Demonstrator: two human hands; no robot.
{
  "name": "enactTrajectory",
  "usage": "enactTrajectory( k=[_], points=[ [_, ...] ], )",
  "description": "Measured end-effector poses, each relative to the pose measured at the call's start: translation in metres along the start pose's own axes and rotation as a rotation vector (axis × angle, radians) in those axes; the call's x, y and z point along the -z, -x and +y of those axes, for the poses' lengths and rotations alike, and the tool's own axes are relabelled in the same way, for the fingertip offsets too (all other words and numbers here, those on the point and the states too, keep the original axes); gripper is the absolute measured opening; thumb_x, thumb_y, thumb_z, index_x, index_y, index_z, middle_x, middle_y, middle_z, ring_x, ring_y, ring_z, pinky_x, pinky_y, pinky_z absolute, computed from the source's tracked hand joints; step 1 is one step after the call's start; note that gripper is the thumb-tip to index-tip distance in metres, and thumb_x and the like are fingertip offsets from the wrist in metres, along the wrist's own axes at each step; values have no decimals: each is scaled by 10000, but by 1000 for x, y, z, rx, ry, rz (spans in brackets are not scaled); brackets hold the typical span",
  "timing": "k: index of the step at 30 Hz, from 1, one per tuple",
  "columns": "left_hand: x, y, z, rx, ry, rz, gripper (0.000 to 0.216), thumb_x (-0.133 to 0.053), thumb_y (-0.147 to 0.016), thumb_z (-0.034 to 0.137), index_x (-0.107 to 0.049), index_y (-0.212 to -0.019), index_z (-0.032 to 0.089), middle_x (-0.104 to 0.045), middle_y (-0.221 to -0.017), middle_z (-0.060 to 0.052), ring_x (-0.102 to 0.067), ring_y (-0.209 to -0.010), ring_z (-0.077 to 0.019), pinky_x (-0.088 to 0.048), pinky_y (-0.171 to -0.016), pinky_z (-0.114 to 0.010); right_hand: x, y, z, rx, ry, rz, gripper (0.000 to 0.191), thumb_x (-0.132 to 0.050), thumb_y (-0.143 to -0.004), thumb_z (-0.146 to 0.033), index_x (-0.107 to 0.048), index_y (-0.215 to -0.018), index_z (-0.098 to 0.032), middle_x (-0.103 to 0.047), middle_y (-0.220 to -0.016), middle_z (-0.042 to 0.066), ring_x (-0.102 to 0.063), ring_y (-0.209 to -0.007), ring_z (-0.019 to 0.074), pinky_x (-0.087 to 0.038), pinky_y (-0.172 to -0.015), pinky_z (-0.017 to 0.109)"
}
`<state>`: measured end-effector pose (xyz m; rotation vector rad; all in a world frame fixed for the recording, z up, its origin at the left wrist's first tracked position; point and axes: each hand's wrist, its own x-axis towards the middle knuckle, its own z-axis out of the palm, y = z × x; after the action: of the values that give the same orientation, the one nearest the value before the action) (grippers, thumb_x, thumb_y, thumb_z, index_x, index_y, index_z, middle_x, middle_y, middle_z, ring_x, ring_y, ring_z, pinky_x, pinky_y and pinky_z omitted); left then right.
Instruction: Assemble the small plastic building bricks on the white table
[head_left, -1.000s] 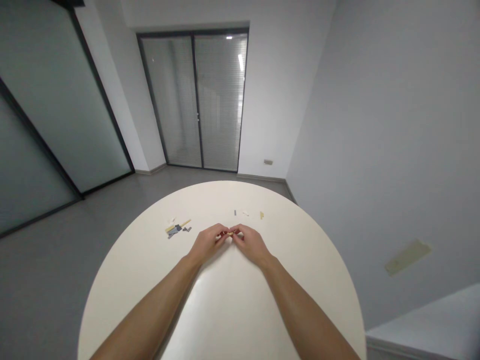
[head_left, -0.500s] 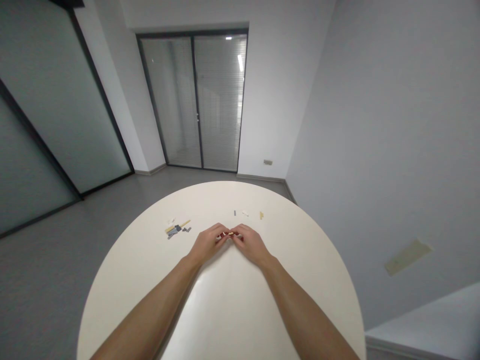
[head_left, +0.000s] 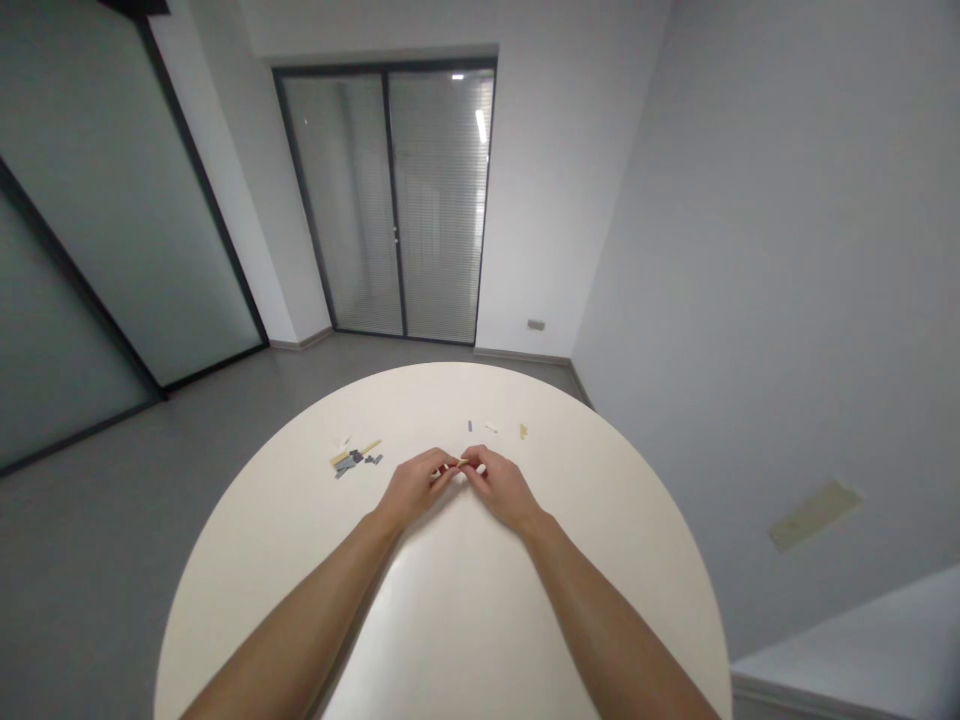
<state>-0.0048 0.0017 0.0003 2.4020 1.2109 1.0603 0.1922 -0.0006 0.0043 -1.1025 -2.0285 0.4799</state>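
Over the middle of the round white table (head_left: pixel 480 600), my left hand (head_left: pixel 417 487) and my right hand (head_left: pixel 499 485) meet fingertip to fingertip. Pinched between them is a small yellowish piece (head_left: pixel 463 461), mostly covered by the fingers; its exact shape cannot be made out. Beyond my hands lie a small grey piece (head_left: pixel 470 426), a slim white piece (head_left: pixel 491 428) and a little yellow piece (head_left: pixel 523 431). To the left of my left hand is a loose pile of grey and yellow pieces (head_left: pixel 346 461), with small dark grey pieces (head_left: pixel 373 459) beside it.
A few white bits (head_left: pixel 344 441) lie just behind the pile. The table's curved far edge (head_left: pixel 457 364) runs beyond the pieces. Farther off are a glass door with blinds (head_left: pixel 439 210), frosted panels (head_left: pixel 150 220) at left and a plain wall (head_left: pixel 772 260) at right.
The fingers of my right hand have shifted slightly at the pinch, and more of the small yellowish piece shows. My arms and the pieces on the table stay where they were.
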Motion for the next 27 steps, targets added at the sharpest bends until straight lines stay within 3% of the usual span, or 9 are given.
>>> enactTrajectory(
  k=[7, 15, 27],
  points=[
    [0, 0, 3, 23, -36, 12, 199, -504, -963, 354, -670, -1014, 256, -699, -933, 0, -646, -817, -140, -495, -722, -233, 1, 0, -3, -21, 10, 20, 149, -486, -984, -336, -584, -1043, -241, -697, -946, 12, -642, -849, 163, -449, -750, 275],
    [3, 1, 6, 67, -46, 55, 234, -471, -971, 380, -656, -993, 238, -712, -920, -9, -648, -819, -152, -503, -736, -255, 1, 0, -4, -38, 115, 30, 119, -551, -949, -323, -638, -971, -246, -699, -938, 16, -625, -859, 164, -448, -746, 266],
    [-1, 1, 4, 30, -89, 85, 216, -494, -932, 234, -647, -1084, 247, -721, -997, -11, -672, -866, -153, -528, -769, -255, 3, 0, -2, -36, 132, 61, 200, -461, -996, -320, -642, -1024, -239, -698, -961, 29, -620, -885, 176, -435, -785, 284]
  ],
)
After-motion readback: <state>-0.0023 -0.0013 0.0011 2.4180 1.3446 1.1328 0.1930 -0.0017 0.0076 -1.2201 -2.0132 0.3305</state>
